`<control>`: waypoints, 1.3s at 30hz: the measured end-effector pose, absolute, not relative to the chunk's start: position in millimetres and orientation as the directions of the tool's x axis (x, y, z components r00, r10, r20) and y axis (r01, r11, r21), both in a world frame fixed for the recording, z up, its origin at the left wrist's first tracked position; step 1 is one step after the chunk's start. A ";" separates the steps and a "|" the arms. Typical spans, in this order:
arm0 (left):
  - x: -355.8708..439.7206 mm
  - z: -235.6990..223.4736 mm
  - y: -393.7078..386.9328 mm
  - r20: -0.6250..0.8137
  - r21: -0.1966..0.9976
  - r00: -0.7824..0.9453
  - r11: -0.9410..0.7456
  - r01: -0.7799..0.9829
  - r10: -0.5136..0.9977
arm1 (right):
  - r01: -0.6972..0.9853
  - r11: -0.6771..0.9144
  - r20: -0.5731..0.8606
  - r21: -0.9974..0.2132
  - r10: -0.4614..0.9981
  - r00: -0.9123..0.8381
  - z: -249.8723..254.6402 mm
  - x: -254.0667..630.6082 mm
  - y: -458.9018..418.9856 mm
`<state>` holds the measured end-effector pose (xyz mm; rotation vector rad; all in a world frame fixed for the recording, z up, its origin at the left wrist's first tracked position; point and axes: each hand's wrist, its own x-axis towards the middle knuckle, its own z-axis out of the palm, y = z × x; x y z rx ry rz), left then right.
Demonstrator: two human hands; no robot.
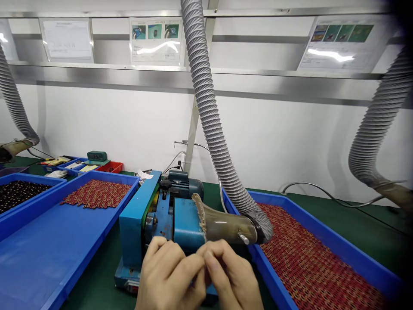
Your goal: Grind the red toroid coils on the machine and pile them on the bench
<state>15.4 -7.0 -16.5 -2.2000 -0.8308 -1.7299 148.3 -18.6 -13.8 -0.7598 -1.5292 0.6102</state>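
My left hand (174, 273) and my right hand (227, 275) meet in front of a blue belt sander (190, 219), fingertips pinched together. Whatever lies between the fingers is hidden or too small to make out. Both hands are closed, near the machine's front; contact with it cannot be told. A translucent suction nozzle (230, 226) joins the machine's right side to a grey ribbed hose (206, 90). At right, a blue tray (258, 262) is covered with many small reddish ring-shaped parts (309, 254). In the left blue tray (61, 241), similar parts (100, 193) gather at the far end.
Farther left stands another blue tray (38, 177) with small black parts (21, 193). Behind it are a dark green digital clock (97, 156) and a red bin (110, 166). More hoses hang at left (14, 99) and right (371, 137). A metal rail with sheets (156, 43) runs along the wall.
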 end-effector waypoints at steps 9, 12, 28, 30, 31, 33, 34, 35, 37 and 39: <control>12.1 -7.1 -12.1 0.811 0.557 0.016 -0.780 0.286 0.585 | 0.001 0.722 0.722 -0.692 0.692 -0.008 -6.9 153.2 -17.4; 10.1 -5.8 -11.7 0.762 0.626 0.047 -0.754 0.197 0.645 | 0.055 0.827 0.818 -0.560 0.562 -0.124 -5.2 156.1 -14.3; 15.9 -10.3 -11.1 0.860 0.482 0.010 -0.819 0.310 0.510 | -0.225 0.578 0.609 -0.785 0.786 -0.105 -9.8 153.7 -14.3; 14.8 -9.1 -11.2 0.811 0.569 0.017 -0.794 0.214 0.585 | -0.096 0.691 0.697 -0.717 0.707 -0.117 -8.1 155.1 -14.4; 14.2 -9.1 -11.3 0.791 0.597 0.030 -0.782 0.181 0.611 | -0.091 0.720 0.725 -0.688 0.677 -0.127 -7.7 154.5 -14.6; 13.6 -9.4 -11.7 0.760 0.636 0.056 -0.759 0.137 0.647 | -0.127 0.748 0.759 -0.652 0.640 -0.124 -8.0 151.4 -15.1; 13.7 -9.6 -12.1 0.753 0.645 0.059 -0.753 0.128 0.655 | -0.139 0.742 0.755 -0.656 0.647 -0.107 -8.6 149.6 -15.4; 13.9 -9.6 -12.6 0.753 0.646 0.056 -0.752 0.129 0.656 | -0.155 0.723 0.738 -0.674 0.670 -0.082 -9.4 148.2 -15.7; 14.6 -9.2 -13.8 0.760 0.637 0.044 -0.756 0.149 0.649 | -0.229 0.655 0.674 -0.720 0.739 -0.005 -11.2 147.7 -16.3; 15.0 -8.4 -14.7 0.749 0.649 0.039 -0.745 0.158 0.661 | -0.290 0.622 0.624 -0.727 0.775 0.099 -12.7 150.8 -16.3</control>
